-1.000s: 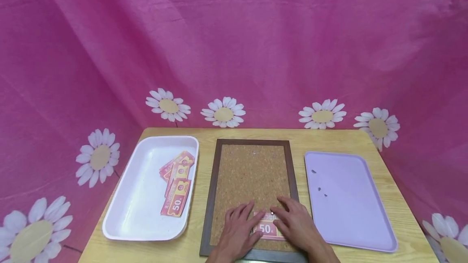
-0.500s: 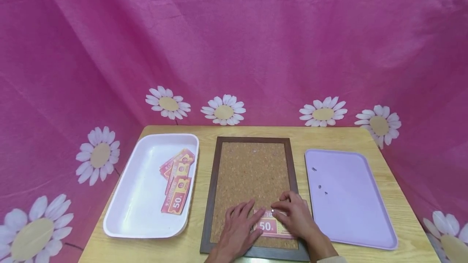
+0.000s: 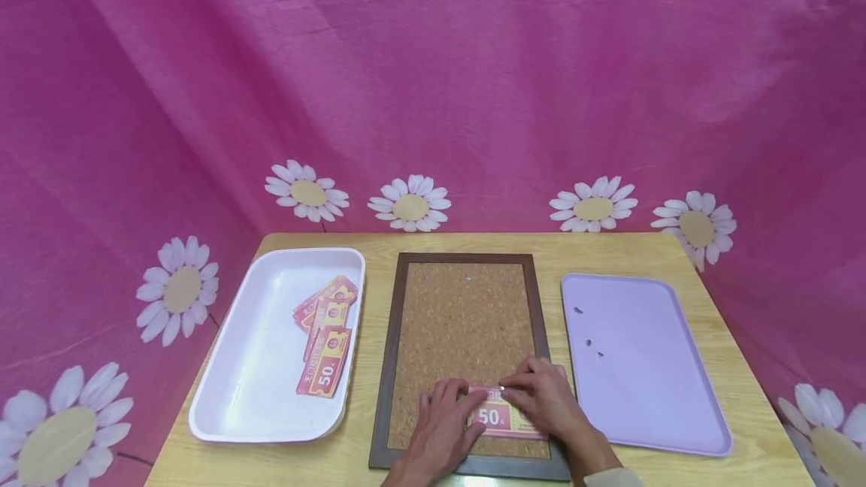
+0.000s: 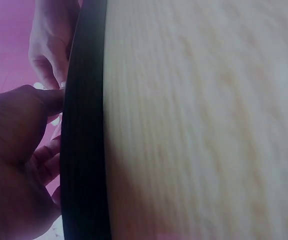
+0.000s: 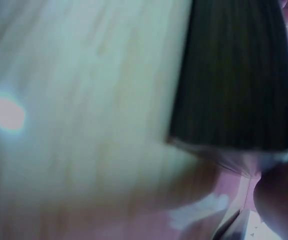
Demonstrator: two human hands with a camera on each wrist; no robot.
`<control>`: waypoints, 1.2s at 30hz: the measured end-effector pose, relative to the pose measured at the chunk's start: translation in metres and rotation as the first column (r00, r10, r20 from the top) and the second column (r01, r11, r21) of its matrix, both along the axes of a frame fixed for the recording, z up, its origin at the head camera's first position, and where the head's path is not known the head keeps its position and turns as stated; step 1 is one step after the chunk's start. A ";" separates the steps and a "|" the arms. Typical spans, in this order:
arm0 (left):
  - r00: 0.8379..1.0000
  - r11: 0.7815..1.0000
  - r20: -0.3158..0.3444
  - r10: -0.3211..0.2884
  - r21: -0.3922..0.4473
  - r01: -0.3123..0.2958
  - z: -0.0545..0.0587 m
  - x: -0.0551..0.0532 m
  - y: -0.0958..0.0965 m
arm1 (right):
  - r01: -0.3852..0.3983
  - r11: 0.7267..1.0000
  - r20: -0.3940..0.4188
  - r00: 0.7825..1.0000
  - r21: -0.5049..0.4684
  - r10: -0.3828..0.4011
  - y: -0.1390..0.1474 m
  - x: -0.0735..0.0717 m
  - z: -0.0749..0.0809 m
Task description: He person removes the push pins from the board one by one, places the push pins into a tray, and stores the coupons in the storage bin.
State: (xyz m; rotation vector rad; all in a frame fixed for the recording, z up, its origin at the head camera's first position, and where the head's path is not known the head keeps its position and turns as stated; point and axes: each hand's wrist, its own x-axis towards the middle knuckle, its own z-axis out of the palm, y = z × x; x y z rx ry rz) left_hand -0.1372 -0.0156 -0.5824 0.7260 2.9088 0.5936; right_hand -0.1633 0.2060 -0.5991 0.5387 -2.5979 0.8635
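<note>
A pink and yellow coupon (image 3: 492, 418) printed with "50" lies crosswise on the lower part of a brown-framed corkboard (image 3: 467, 329). My left hand (image 3: 438, 427) rests over the coupon's left end, its fingers lying on board and paper. At the coupon's top edge my right hand (image 3: 544, 397) pinches a small shiny thumbtack (image 3: 503, 390) between thumb and forefinger. Whether its point is in the cork is hidden. In the left wrist view, the left hand (image 4: 14, 155) is beside the dark frame (image 4: 86, 125), with the right hand (image 4: 53, 47) beyond it.
A white tray (image 3: 237, 382) on the left holds several more coupons (image 3: 325, 359). On the right, a lilac tray (image 3: 649, 367) carries a few tiny dark pieces (image 3: 588, 343). Small shiny spots (image 3: 469, 277) show near the board's top. A pink curtain (image 3: 473, 96) hangs behind the wooden table (image 3: 609, 250).
My right hand's thumb and fingers have drawn closer together around the thumbtack, uncovering more of the coupon's right end. The left hand stays on the coupon, with its fingers slightly more bunched.
</note>
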 end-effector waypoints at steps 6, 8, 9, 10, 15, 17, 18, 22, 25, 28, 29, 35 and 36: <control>1.000 1.000 0.000 0.018 -0.012 -0.018 0.000 0.001 0.000 | 0.009 1.000 0.024 1.000 0.022 -0.009 -0.001 -0.001 -0.001; 1.000 1.000 -0.002 0.021 -0.012 -0.021 0.000 0.002 0.001 | 0.013 1.000 0.030 0.999 0.026 -0.014 -0.001 -0.001 -0.002; 1.000 1.000 -0.002 0.022 -0.012 -0.022 -0.001 0.002 0.001 | 0.016 1.000 0.034 0.999 0.027 -0.017 -0.001 -0.001 -0.002; 1.000 1.000 -0.002 0.022 -0.013 -0.022 -0.001 0.002 0.001 | 0.018 1.000 0.039 0.999 0.026 -0.019 -0.001 0.000 -0.003; 0.999 0.999 0.015 0.028 -0.027 -0.028 -0.001 0.001 0.001 | 0.031 0.999 0.071 0.997 0.021 -0.032 -0.002 0.000 -0.003; 0.999 0.999 0.027 0.037 -0.037 -0.036 -0.001 0.001 0.002 | 0.035 0.999 0.082 0.996 0.017 -0.036 -0.002 -0.001 -0.003; 0.999 0.998 0.032 0.042 -0.041 -0.040 -0.001 0.001 0.003 | 0.035 0.999 0.082 0.996 0.014 -0.036 -0.002 -0.001 -0.003; 0.998 0.998 0.034 0.053 -0.045 -0.052 0.000 0.000 0.004 | 0.022 1.000 0.062 0.998 0.000 -0.022 -0.001 -0.002 -0.004; 0.998 0.998 0.020 0.053 -0.047 -0.052 0.000 0.000 0.004 | 0.014 1.000 0.067 0.998 -0.016 -0.013 0.000 -0.003 -0.004; 0.999 0.998 0.004 0.049 -0.049 -0.049 0.000 0.000 0.004 | 0.018 1.000 0.097 0.995 -0.026 -0.016 0.000 -0.003 -0.003; 0.999 0.998 -0.001 0.048 -0.049 -0.048 -0.001 0.000 0.004 | 0.021 0.999 0.105 0.994 -0.027 -0.018 0.000 -0.003 -0.002; 0.999 0.998 -0.009 0.049 -0.047 -0.050 -0.001 0.001 0.003 | -0.004 1.000 0.100 0.995 -0.023 0.006 -0.002 -0.002 0.001; 0.999 0.998 -0.005 0.050 -0.048 -0.050 -0.001 0.001 0.003 | -0.011 1.000 0.096 0.995 -0.020 0.013 -0.002 -0.002 0.001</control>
